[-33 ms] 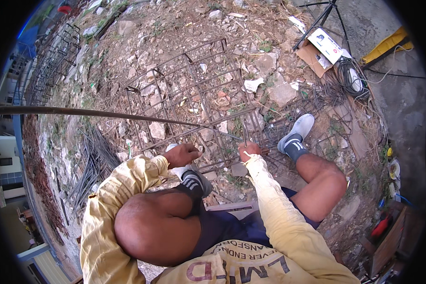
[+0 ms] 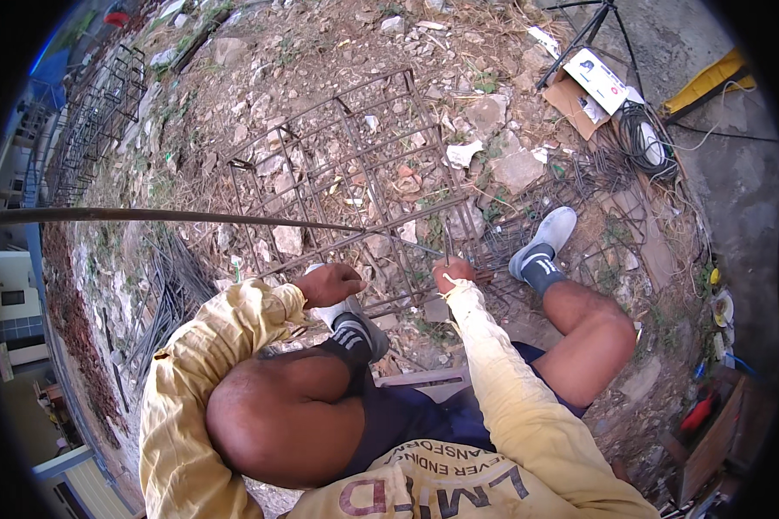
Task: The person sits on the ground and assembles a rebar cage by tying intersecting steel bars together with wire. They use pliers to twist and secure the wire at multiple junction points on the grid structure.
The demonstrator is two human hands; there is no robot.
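A rusty steel rebar cage of long bars and square ties lies on the rubble before me. My right hand is closed round a thin metal tool standing upright at the cage's near right corner; its lower part is hidden in my fist. Over the near bar, by my left shoe, my left hand has its fingers bent together; whatever they hold cannot be made out. A long steel bar slants in from the left edge, across the cage, and its thin end reaches close to my right hand.
Loose rods lie in a heap at left, more cages beyond. At far right stand a tripod, an opened cardboard box and a coil of black cable. My shoe rests right of the cage.
The left end of the long bar has dropped slightly in view. My left hand and sleeve have shifted a little left; my right hand is nearly still.
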